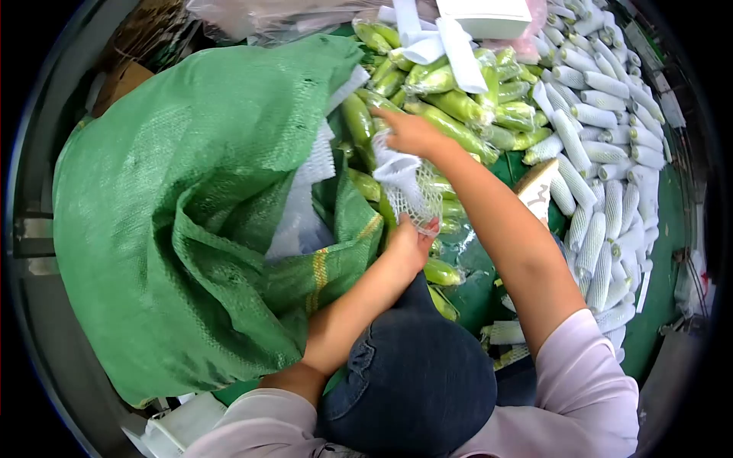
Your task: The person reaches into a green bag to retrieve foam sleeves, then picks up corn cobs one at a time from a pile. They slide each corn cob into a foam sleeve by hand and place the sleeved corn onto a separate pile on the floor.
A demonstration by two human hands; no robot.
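Observation:
A white foam net sleeve point(412, 195) is stretched between my two hands. My left hand point(410, 243) pinches its lower edge, fingers closed. At its upper end my right hand point(408, 131) has its fingers closed on the bunched part, with the index finger pointing out to the left. Green corn cobs point(454, 105), several in clear plastic wrap, lie just beyond and under the hands. Beside my left forearm bulges a big green woven sack point(206, 122), its opening showing white foam sleeves point(294, 221) inside.
A large pile of foam-sleeved cobs point(603, 153) covers the right side. At the top are a white box point(489, 17) and loose white foam sleeves point(460, 55). A cut piece of cardboard point(537, 191) stands right of my right forearm. A white crate point(187, 422) sits at lower left.

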